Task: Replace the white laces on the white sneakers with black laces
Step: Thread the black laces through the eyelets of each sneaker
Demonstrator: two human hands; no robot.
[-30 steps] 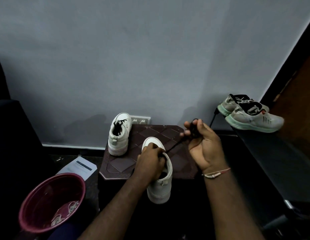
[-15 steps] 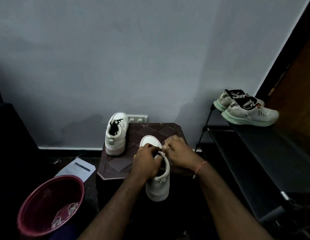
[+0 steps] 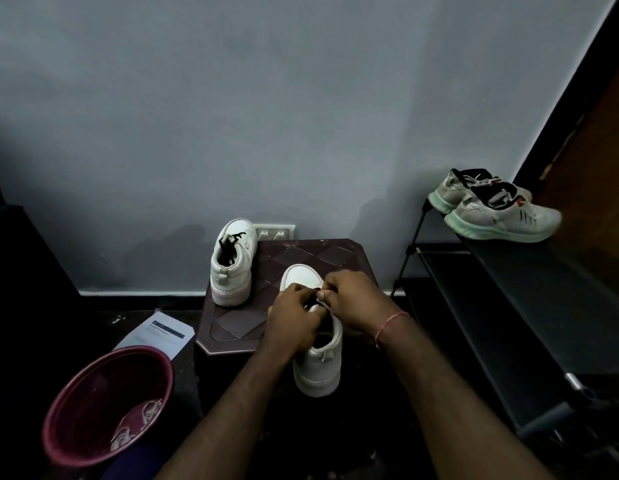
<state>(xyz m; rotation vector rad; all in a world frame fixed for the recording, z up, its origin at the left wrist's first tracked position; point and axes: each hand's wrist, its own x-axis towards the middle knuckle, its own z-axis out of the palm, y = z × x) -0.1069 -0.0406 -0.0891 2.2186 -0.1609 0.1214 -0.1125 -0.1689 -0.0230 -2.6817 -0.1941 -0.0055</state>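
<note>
On the front edge of the stool (image 3: 232,327) sits the near sneaker (image 3: 318,368), heel toward the camera. The left hand (image 3: 294,317) grips its collar; the right hand (image 3: 349,299) pinches the black lace (image 3: 317,292) (barely visible) over the tongue. The second sneaker (image 3: 232,265) stands behind, left.

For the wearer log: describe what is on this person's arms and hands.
No sleeves or gloves are worn; everything in view is bare. The right hand has a thin pinkish-red thread bracelet round its wrist. The left hand and its wrist carry nothing. No watch or ring shows on either side.
</note>
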